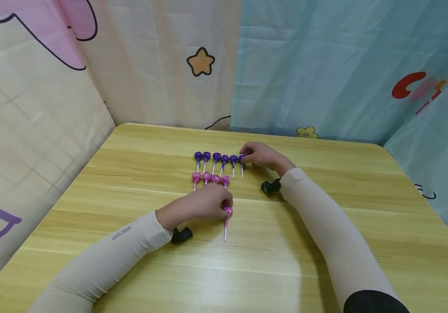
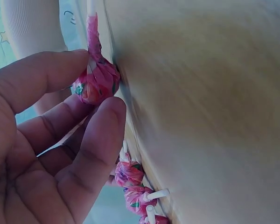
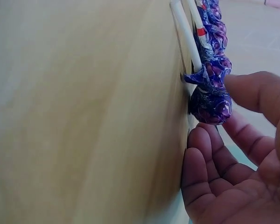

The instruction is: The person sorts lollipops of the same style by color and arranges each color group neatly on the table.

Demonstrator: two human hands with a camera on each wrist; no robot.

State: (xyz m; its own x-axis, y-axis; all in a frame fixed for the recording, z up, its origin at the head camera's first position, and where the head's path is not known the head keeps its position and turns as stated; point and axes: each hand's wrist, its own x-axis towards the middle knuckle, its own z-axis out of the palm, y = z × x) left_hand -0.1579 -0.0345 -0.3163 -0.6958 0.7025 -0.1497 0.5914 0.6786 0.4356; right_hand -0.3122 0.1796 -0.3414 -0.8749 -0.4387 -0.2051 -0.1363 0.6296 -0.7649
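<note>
My left hand (image 1: 204, 203) pinches a pink-wrapped lollipop (image 2: 99, 83) by its round head, between thumb and fingertips. Its white stick points toward the near side of the table in the head view. At the right end of a row of purple-wrapped lollipops (image 1: 216, 157), my right hand (image 1: 265, 155) has its thumb and fingers about the head of the last purple lollipop (image 3: 211, 106), which lies at the tabletop. Just nearer than the purple row lies a row of several pink lollipops (image 1: 206, 177), their sticks partly hidden behind my left hand.
Everything lies on a light wood-grain table (image 1: 325, 243). Printed curtains (image 1: 161, 65) hang along its back and sides. A small black device sits at the left wrist (image 1: 182, 235) and another at the right wrist (image 1: 271, 187). Pale sleeves cover both forearms.
</note>
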